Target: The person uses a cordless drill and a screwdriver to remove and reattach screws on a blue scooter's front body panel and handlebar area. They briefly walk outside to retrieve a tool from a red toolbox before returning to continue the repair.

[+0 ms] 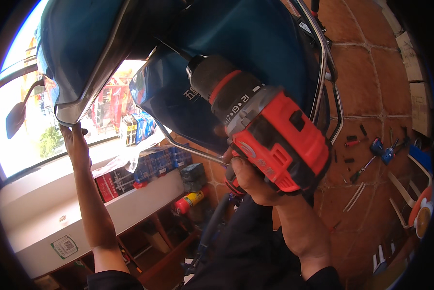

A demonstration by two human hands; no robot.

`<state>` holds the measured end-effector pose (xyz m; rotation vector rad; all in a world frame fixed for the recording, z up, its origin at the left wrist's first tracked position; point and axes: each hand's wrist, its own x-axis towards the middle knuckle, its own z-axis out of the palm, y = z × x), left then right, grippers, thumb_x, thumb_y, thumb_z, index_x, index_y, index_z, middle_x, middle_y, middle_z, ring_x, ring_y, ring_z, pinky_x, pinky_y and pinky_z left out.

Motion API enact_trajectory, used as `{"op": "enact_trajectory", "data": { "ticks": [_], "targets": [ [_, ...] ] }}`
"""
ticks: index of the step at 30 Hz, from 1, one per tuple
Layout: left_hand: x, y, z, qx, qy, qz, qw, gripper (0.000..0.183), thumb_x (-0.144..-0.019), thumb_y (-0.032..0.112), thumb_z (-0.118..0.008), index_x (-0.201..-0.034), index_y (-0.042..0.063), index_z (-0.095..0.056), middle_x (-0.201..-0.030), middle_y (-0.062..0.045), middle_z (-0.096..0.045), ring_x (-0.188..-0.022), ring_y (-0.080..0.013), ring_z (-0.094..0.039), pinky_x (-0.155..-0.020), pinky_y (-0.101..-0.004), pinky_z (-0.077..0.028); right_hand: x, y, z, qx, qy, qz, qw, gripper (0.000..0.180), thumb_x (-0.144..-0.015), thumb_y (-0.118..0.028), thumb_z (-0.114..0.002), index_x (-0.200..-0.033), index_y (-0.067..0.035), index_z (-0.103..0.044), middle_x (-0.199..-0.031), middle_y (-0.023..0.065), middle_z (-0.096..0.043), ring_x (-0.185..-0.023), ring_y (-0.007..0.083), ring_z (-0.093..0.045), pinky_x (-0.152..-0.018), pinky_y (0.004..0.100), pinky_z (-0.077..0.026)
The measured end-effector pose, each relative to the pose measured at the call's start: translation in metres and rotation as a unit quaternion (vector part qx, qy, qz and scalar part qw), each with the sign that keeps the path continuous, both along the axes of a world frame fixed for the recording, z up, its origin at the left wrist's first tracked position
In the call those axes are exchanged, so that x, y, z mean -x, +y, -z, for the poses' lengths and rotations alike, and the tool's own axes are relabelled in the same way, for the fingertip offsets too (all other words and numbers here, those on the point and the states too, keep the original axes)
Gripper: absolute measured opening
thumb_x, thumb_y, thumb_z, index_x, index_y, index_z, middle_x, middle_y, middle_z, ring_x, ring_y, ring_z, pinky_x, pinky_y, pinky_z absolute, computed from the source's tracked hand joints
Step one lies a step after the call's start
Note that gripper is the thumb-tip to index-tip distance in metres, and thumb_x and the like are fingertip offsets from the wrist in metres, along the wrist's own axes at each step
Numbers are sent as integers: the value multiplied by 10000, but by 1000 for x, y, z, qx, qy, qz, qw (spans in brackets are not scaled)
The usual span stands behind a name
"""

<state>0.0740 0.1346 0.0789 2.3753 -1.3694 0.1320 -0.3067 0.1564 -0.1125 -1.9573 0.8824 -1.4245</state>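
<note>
My right hand [251,181] grips the handle of a red and black cordless drill [275,134]. A long bit [175,50] in its chuck points up and left into the dark gap between two blue-green body panels of a vehicle; its tip is hard to make out. My left hand [74,139] is raised at the left, its fingers at the lower end of the left body panel [83,50], by a silvery trim corner [69,114]. Behind the drill lies the larger blue-green panel [202,116], with chrome tube bars [320,65] along its right side.
A mirror [17,119] sticks out at far left. Boxes [144,165] stand on a white counter [148,199], near a red and yellow canister [189,201]. Tools, including a blue power tool [387,154], lie on the tiled floor [358,90] at right, beside a white and orange object [421,214].
</note>
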Motion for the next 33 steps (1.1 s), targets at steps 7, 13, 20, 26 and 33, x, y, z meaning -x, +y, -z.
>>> {"op": "enact_trajectory", "data": {
  "ticks": [7,13,20,26,33],
  "targets": [
    [7,-1,-3,6,30,-14,999,613,-905,368,-471,-1339,-42,-334,-1222,-139,-426,-746,-172,-473,-736,-323,-395,-4,-5,1,104,46,104,988,201,-787,-159,-628,-986,-140,-630,-1069,17,-610,-967,211,-599,-835,403,-497],
    [9,1,-1,12,-2,-8,1000,619,-903,376,-476,-1331,-49,-341,-1152,-128,-438,-734,-170,-457,-731,-325,-388,-1,-4,0,82,39,100,991,193,-770,-134,-635,-963,-139,-625,-1030,22,-614,-939,220,-605,-810,395,-496],
    [1,4,-2,6,4,3,1000,615,-898,372,-486,-1333,-40,-344,-1182,-135,-432,-740,-177,-463,-735,-323,-386,-5,-6,4,83,7,98,992,225,-743,-139,-663,-963,-121,-623,-997,47,-617,-912,230,-608,-800,390,-498],
    [19,-2,-2,7,-7,4,1000,647,-895,380,-487,-1348,-49,-317,-1210,-153,-423,-744,-189,-451,-744,-329,-383,0,-17,-14,-114,-188,-27,975,463,-686,-164,-725,-1101,-51,-552,-1022,104,-621,-939,249,-618,-840,359,-490],
    [6,1,-4,-11,-14,-21,1000,679,-890,401,-488,-1353,-61,-301,-1202,-152,-438,-737,-188,-449,-750,-329,-381,-3,-29,-20,-254,-409,-154,863,821,-626,-168,-795,-1308,37,-387,-1091,164,-611,-984,255,-628,-887,323,-472]
  ]
}}
